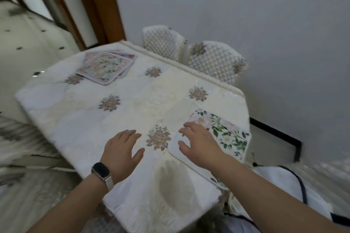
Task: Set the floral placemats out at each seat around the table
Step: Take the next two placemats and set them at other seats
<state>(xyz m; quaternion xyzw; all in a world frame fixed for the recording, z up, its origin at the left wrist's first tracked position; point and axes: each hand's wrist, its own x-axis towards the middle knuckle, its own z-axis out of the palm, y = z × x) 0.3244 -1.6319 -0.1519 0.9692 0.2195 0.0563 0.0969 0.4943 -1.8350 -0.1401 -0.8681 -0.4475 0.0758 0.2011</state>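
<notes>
One floral placemat [230,135], white with green leaves and pale roses, lies flat at the table's near right edge. My right hand [198,141] rests on its left part with fingers spread. My left hand [122,149], a smartwatch on its wrist, hovers open over the bare cloth to the left of that mat, holding nothing. A stack of several floral placemats [105,67] lies at the far left corner of the table [91,123], out of reach of both hands.
The table wears a cream quilted cloth with embroidered rose patches. Two quilted white chairs [214,62] stand against the grey wall at the far side. A white garment bag [284,185] sits by the near right corner. Wooden door frame at back left.
</notes>
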